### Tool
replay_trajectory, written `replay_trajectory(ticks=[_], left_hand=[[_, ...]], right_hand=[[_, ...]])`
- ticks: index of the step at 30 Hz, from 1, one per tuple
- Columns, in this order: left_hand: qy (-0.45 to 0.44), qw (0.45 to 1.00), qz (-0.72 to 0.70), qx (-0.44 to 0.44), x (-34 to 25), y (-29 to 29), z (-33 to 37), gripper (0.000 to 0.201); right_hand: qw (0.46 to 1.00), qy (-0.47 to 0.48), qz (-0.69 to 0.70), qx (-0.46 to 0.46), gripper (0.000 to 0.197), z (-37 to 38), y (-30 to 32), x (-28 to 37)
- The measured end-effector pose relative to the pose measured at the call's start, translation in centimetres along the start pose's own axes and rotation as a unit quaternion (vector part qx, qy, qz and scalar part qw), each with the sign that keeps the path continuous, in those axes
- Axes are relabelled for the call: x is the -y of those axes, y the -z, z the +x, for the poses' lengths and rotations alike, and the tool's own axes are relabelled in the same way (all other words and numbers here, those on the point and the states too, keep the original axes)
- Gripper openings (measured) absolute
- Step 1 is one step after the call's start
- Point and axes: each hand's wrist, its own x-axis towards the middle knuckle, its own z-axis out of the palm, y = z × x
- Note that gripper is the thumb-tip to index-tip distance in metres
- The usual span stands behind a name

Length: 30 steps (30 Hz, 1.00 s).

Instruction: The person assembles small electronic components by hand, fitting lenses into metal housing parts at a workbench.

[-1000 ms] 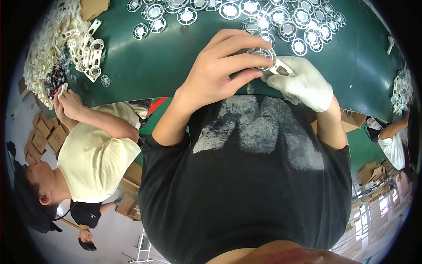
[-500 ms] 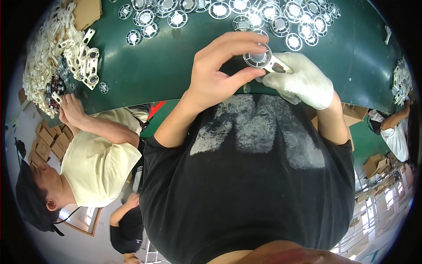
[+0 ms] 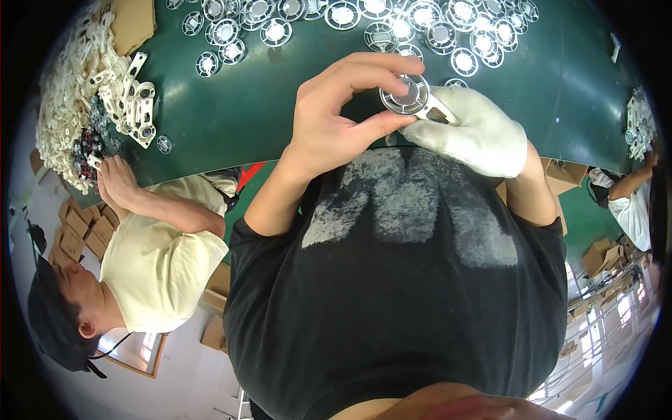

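In front of my chest, over the near edge of the green table (image 3: 231,119), I hold up a round, clear spoked disc (image 3: 414,96) with a silvery centre. My bare left hand (image 3: 325,115) grips it by the rim, with the thumb below and the fingers above; one fingertip lies over its face. My right hand (image 3: 483,133), in a white glove, is closed around a white plastic handle piece (image 3: 438,112) with a dark slot. The handle meets the disc's right side; whether the two are joined I cannot tell. The glove hides the handle's far end.
Many similar clear discs (image 3: 276,32) lie across the far table. At the left is a large heap of white handle parts (image 3: 70,98), beside a cardboard piece (image 3: 133,24). A co-worker's hand (image 3: 117,180) works at that heap. More parts (image 3: 638,126) lie far right.
My hands, with the disc and handle, have shifted slightly left. The disc's face has tilted, and a left fingertip now rests on it. A person in black at lower left has gone from view.
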Motion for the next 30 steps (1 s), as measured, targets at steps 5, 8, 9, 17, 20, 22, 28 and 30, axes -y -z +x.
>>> replay_trajectory(ticks=[5,8,9,17,20,22,28,30], left_hand=[[-0.015,1.000,0.014,0.002,-0.1,0.3,-0.4,0.033],[-0.035,0.999,0.024,0.030,-0.2,1.0,-0.5,0.032],[-0.035,0.999,0.024,0.030,-0.1,1.0,-0.5,0.032],[-0.055,0.996,0.057,0.051,0.0,0.7,0.3,0.060],[0.005,0.998,0.024,0.060,-0.2,0.3,0.6,0.065],[0.074,0.996,-0.039,0.045,0.3,0.0,0.4,0.051],[0.042,0.997,-0.023,0.054,-0.4,0.2,2.1,0.028],[0.042,0.996,0.030,0.071,-0.4,0.8,3.7,0.025]], right_hand=[[0.999,0.026,-0.026,0.015,0.035,-0.1,-0.4,0.4],[1.000,0.013,-0.015,0.011,0.038,0.3,-0.7,0.1],[1.000,0.014,-0.014,0.011,0.038,0.4,-0.6,0.2],[0.988,0.083,-0.011,-0.132,0.035,1.6,-2.2,-1.6],[0.978,0.124,-0.036,-0.164,0.034,2.0,-2.4,-2.2],[0.961,0.205,-0.045,-0.180,0.031,2.2,-2.3,-3.2],[0.918,0.144,-0.281,-0.241,0.027,1.2,-2.4,-2.3],[0.917,0.137,-0.262,-0.267,0.028,0.9,-2.0,-2.7]])
